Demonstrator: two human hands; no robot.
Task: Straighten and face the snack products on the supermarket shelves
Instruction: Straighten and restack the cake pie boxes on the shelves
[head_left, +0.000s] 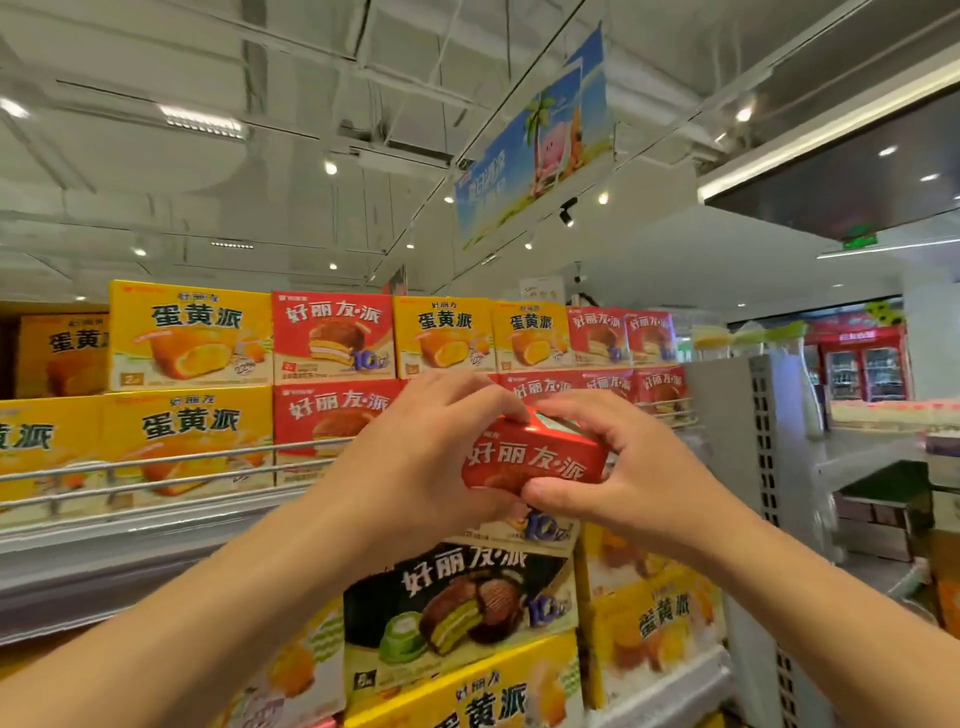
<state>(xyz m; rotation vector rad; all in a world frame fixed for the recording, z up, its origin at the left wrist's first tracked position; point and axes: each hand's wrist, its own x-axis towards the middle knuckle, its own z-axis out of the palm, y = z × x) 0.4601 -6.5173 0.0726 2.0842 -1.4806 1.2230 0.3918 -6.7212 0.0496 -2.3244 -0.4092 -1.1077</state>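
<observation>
A red snack box (530, 457) with white lettering is held up in front of the top shelf, tilted with its top edge toward me. My left hand (431, 452) grips its left end, fingers over the top. My right hand (623, 467) grips its right end, thumb under the front and fingers curled over the top corner. Behind it the top shelf (156, 525) carries stacked yellow boxes (189, 338) and red boxes (332, 338) facing forward in two tiers.
A wire rail (156, 462) runs along the top shelf's front. Below my hands stand a dark box (462, 597) and more yellow boxes (649, 623) on a lower shelf. A white perforated upright (763, 441) ends the shelving on the right; an aisle with coolers lies beyond.
</observation>
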